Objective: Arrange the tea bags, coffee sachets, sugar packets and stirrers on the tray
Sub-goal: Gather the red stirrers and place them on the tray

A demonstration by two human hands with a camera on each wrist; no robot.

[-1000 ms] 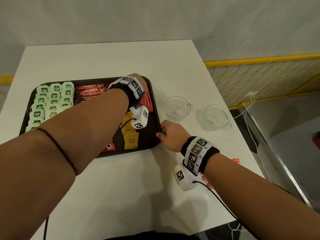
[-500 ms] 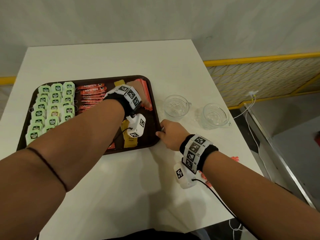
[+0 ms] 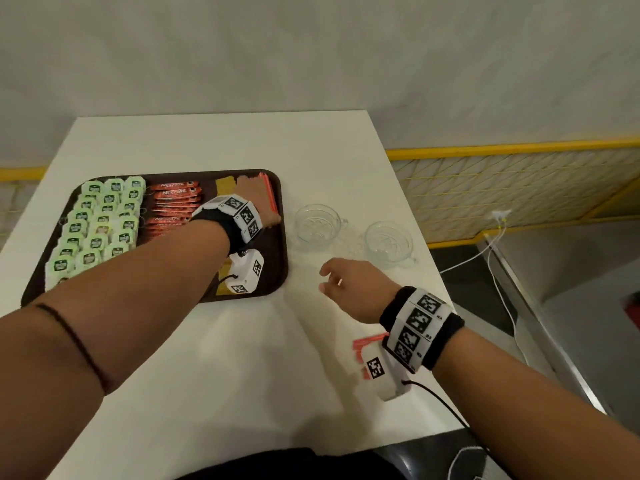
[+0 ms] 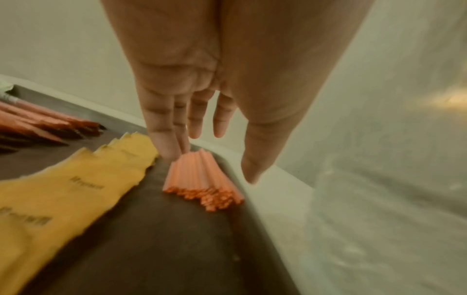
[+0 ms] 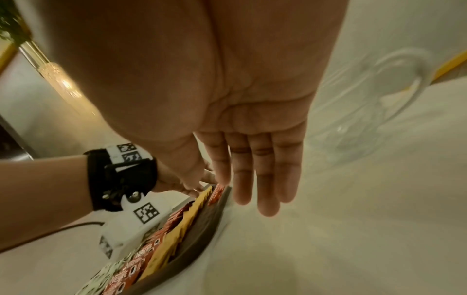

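Observation:
A dark brown tray holds green tea bags, red coffee sachets, yellow sugar packets and a bundle of orange stirrers along its right rim. My left hand reaches over the tray's far right corner. In the left wrist view that hand has straight fingers, and their tips touch the far end of the stirrers, beside the sugar packets. My right hand hovers over the table just right of the tray, fingers loosely straight, holding nothing.
Two empty glass cups stand on the white table right of the tray. Some orange-red items lie on the table under my right wrist. The table's right edge drops to a floor with a white cable.
My right hand has let go of the tray's near right rim and drawn away to the right. My left hand stays at the stirrers in the far right corner.

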